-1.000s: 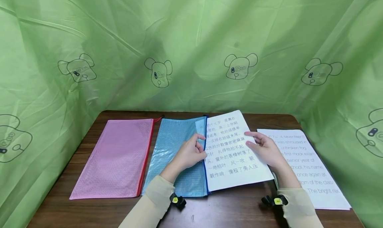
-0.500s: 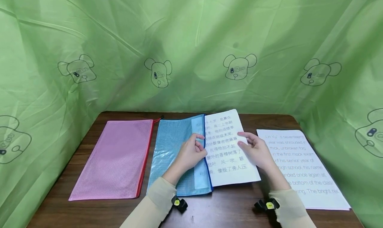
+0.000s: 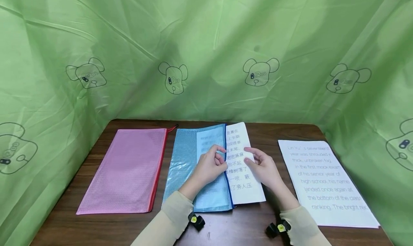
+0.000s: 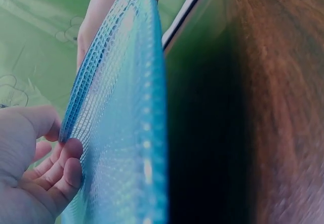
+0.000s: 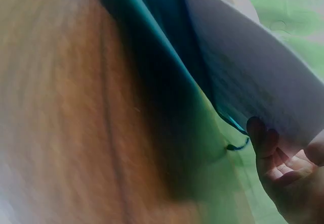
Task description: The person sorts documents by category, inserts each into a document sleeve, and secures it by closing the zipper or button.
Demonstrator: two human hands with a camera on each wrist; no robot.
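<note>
A blue mesh zip pouch lies at the middle of the table, its dark blue zip edge facing right. Part of a printed sheet of paper is inside it and shows through the mesh; the rest sticks out to the right. My left hand pinches the pouch's edge between thumb and finger, which the left wrist view also shows on the blue mesh. With thumb and fingers, my right hand pinches the outer edge of the paper.
To the left lies a pink mesh pouch with a red zip edge. A stack of sheets printed in English rests at the right of the wooden table. A green cloth hangs behind and at both sides.
The paper has slid leftward, deeper into the blue pouch, and my right hand has moved left with it. My left hand stays at the pouch's edge.
</note>
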